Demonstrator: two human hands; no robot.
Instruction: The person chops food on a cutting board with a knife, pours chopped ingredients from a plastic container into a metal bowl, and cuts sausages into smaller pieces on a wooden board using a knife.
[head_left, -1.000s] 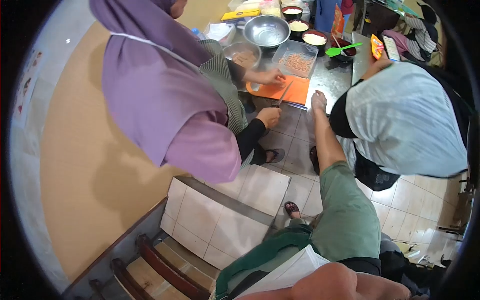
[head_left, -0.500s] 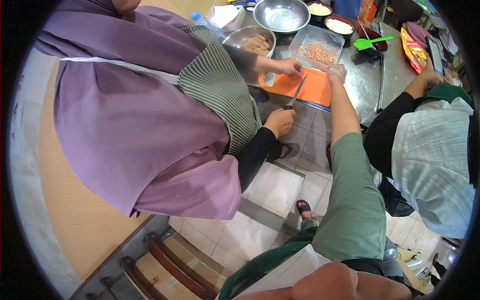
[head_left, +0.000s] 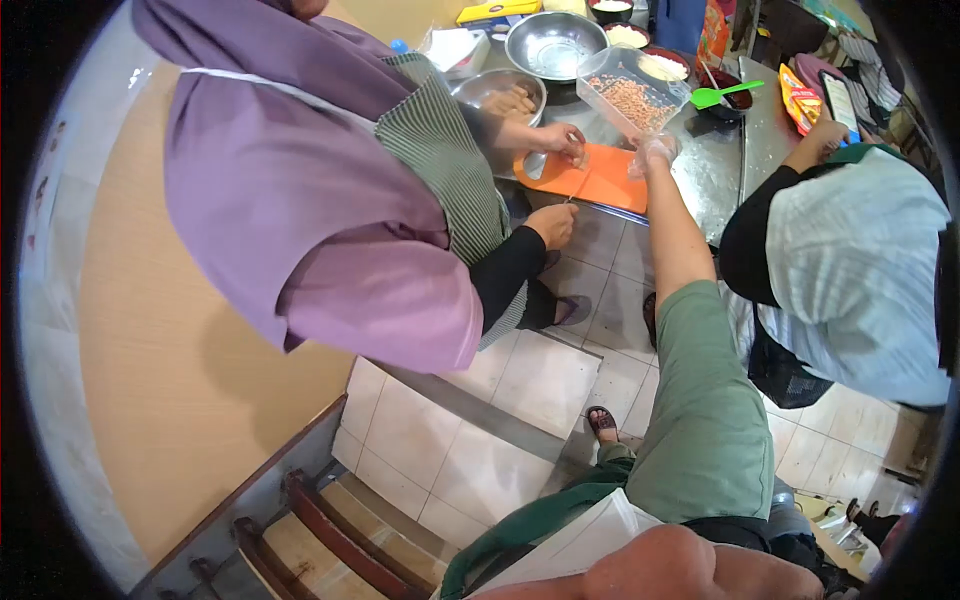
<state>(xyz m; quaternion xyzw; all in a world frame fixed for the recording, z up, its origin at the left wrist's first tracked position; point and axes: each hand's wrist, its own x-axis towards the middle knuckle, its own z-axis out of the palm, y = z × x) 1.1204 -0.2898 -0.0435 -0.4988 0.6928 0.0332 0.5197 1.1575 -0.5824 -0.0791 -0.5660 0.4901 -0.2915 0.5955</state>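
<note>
Keep the tub (head_left: 604,110) level, back from the table (head_left: 716,172)'s near edge beyond the board (head_left: 612,180), your right hand (head_left: 656,152) at its near corner, finger closure too hidden to tell.

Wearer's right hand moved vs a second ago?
Yes: away from the wearer, judged against the orange board. The right hand was by its near right corner; now it's farther up, at the clear container.

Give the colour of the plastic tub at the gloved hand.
Colourless: the tub is clear, see-through plastic. Shows best in the head view.
</note>
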